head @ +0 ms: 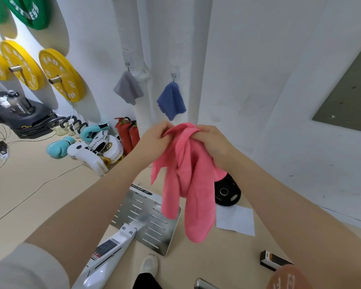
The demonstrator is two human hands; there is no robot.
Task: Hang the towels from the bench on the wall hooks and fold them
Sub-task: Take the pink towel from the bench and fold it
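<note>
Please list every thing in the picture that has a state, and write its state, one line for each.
Pink cloth towel: held up in the air by both hands, bunched, hanging down, not on a hook.
Grey cloth towel: hanging on a wall hook.
Blue cloth towel: hanging on a wall hook.
Left hand: closed on the pink towel's top edge.
Right hand: closed on the pink towel's top.

Soft matt pink cloth towel (188,178); slotted plate (148,224) seemingly brushed metal.
</note>
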